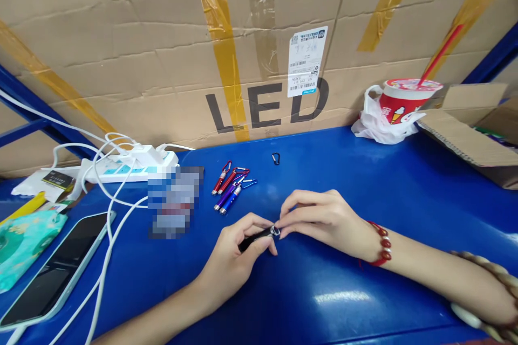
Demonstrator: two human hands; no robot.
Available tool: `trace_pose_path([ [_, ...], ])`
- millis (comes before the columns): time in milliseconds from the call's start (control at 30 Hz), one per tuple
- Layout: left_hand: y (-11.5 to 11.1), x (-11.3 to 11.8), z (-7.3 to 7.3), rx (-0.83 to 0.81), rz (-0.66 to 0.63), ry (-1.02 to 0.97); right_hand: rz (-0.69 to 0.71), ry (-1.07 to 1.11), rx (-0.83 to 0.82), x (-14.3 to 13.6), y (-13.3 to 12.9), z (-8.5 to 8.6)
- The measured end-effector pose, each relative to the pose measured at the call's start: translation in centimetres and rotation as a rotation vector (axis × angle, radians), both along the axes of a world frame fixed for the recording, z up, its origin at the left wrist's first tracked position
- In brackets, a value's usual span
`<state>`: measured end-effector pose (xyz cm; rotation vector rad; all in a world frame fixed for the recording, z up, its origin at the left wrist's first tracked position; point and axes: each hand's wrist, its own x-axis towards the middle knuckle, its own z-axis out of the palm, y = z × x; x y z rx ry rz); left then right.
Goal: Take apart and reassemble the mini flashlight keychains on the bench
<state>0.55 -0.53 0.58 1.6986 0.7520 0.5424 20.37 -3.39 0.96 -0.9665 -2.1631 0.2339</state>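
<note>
Black mini flashlight [256,238] lay pinched in the left hand [234,256], wrist resting on the blue table [364,183]; right hand [324,218] fingertips gripped its metal end. Four spare flashlights [230,182], one loose carabiner [275,158].

Hands at the front middle of the counter [404,183], with the small things spread behind and to either side.

The left hand [237,259] and right hand [319,218] meet at a small flashlight [257,237], which lies between their fingertips just above the counter. Behind and a little left of them lies a cluster of keychain flashlights [230,186]; a lone carabiner clip [275,158] lies behind, nearer the cardboard box [162,54] that stands along the back edge. At the far left a power strip [129,168] sits by the box, its cables [106,248] trailing forward past a phone [56,269] at the front left. A cup in a bag [399,105] stands at the back right, beside an open carton [469,135].
</note>
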Motion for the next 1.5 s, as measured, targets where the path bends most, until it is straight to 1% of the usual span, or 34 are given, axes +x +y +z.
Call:
trace_pose_path([
  [133, -0.5, -0.2, -0.2, 0.014, -0.085, 0.013, 0.036, -0.124, 0.109, 0.1, -0.6, 0.4],
  [233, -0.7, -0.3, -0.5, 0.085, -0.102, 0.042, 0.046, -0.131, 0.093, 0.0, -0.8, 0.5],
  [433, -0.9, -0.4, -1.0, 0.224, -0.063, 0.071, 0.049, 0.117, -0.179, -0.9, -0.4, -0.3],
  [533, -1.0, -0.4, -1.1, 0.340, -0.012, 0.053, -0.001, 0.258, -0.286, -1.6, -0.5, -0.5],
  [667, -0.9, -0.4, -1.2, 0.557, 0.047, 0.005, -0.091, 0.403, -0.473, -2.2, -0.7, -0.1],
  [733, -0.7, -0.4, -1.3, 0.652, 0.051, -0.020, -0.095, 0.438, -0.573, -2.2, -0.6, 0.3],
  [800, -0.5, -0.5, -1.4, 0.710, 0.054, -0.032, -0.094, 0.449, -0.619, -2.0, -0.5, 0.7],
  [933, -0.4, -0.7, -1.2, 0.754, 0.095, -0.048, -0.095, 0.441, -0.619, -1.7, -0.4, 1.2],
  [1033, -0.5, -0.7, -0.8, 0.720, 0.093, -0.029, -0.094, 0.425, -0.607, -1.6, -0.4, 1.3],
  [1167, -0.6, -0.5, -0.4, 0.630, 0.038, 0.091, -0.108, 0.363, -0.520, -1.5, -0.4, 1.3],
  [1267, -0.4, -0.5, -0.2, 0.646, -0.023, 0.169, -0.124, 0.304, -0.403, -1.4, -0.3, 1.3],
  [1333, -0.2, -0.5, -0.3, 0.664, -0.057, 0.194, -0.102, 0.278, -0.348, -1.4, -0.3, 1.0],
  [1400, -0.1, -0.5, -0.5, 0.662, -0.072, 0.187, -0.072, 0.264, -0.331, -1.4, -0.3, 0.7],
  [1500, -0.1, -0.5, -0.8, 0.643, -0.058, 0.138, -0.065, 0.279, -0.356, -1.5, -0.4, 0.1],
])
